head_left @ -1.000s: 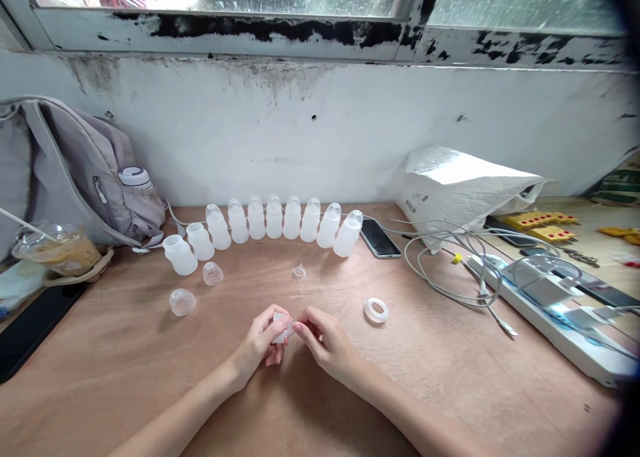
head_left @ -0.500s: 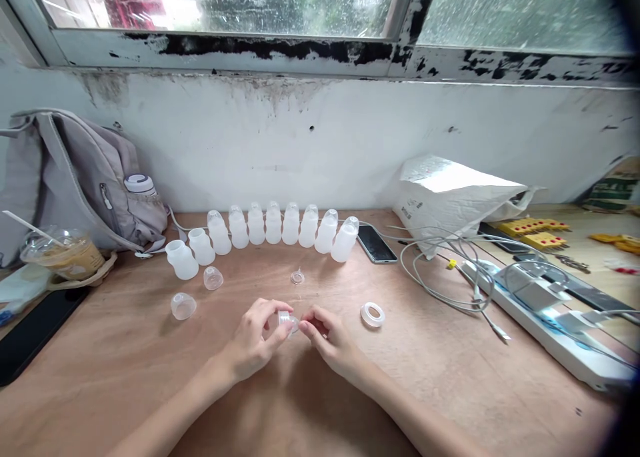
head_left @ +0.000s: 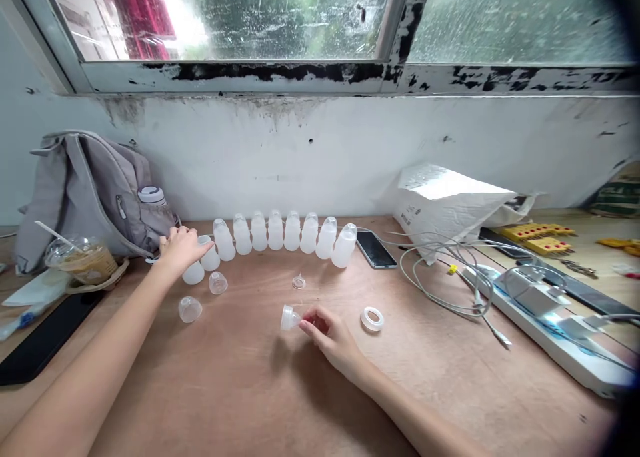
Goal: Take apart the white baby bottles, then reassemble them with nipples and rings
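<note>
My right hand (head_left: pixel 327 337) pinches the tip of a clear baby bottle nipple (head_left: pixel 295 320) fitted in a translucent screw collar (head_left: pixel 287 318), held sideways above the table. My left hand (head_left: pixel 180 249) is stretched out over the leftmost milky bottle (head_left: pixel 193 274), its fingers apart about the top and hiding the neck. Beside it stands an uncapped bottle (head_left: pixel 209 257). Two clear dome caps lie near these bottles, one nearer cap (head_left: pixel 191 309) and one farther cap (head_left: pixel 218 283). Another clear nipple (head_left: pixel 299 282) sits on the table, and a white ring (head_left: pixel 373 319) lies right of my right hand.
Several capped bottles (head_left: pixel 275 234) stand in an arc toward the wall. A phone (head_left: pixel 377 250), white package (head_left: pixel 440 204), tangled cables (head_left: pixel 425 277) and power strip (head_left: pixel 550 330) are on the right. Leftward are a backpack (head_left: pixel 95 197), iced drink (head_left: pixel 85 260) and black phone (head_left: pixel 45 337).
My left hand has let go of the collar and nipple and moved far left to the end bottle. My right hand keeps hold of the nipple. The view has tilted up.
</note>
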`<state>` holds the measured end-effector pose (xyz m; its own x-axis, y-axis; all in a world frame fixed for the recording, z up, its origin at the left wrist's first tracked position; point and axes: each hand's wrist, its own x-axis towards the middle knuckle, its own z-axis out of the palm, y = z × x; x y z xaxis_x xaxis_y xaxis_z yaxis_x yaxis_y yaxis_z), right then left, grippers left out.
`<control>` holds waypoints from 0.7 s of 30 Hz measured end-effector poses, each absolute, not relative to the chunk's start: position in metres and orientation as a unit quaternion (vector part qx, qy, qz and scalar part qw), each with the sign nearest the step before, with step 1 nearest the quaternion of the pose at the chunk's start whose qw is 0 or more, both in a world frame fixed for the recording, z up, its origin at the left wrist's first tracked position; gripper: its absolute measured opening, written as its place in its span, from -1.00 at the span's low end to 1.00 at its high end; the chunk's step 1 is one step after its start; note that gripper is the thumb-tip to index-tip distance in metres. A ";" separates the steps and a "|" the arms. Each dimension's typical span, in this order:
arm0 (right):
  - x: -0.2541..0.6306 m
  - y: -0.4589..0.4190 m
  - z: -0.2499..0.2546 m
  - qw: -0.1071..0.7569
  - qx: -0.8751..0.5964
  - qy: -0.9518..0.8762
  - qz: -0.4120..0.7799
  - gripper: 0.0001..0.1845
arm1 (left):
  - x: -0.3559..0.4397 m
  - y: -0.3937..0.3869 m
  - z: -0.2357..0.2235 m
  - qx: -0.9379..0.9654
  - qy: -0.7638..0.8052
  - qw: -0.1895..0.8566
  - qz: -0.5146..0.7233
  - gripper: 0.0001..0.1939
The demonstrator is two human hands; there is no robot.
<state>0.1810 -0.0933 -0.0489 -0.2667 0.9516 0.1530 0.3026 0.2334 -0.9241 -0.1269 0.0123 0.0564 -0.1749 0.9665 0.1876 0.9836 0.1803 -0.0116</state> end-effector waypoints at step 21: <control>0.182 -0.092 -0.047 0.415 -0.468 -0.664 0.410 -0.81 | -0.033 -0.089 0.029 -0.707 -0.627 -0.035 -0.324 -0.74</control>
<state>0.1824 -0.0924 -0.0466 -0.2174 0.9615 0.1680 0.2802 0.2264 -0.9329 -0.0328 -0.0895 0.0287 0.0035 0.9103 0.4140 0.8651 -0.2105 0.4554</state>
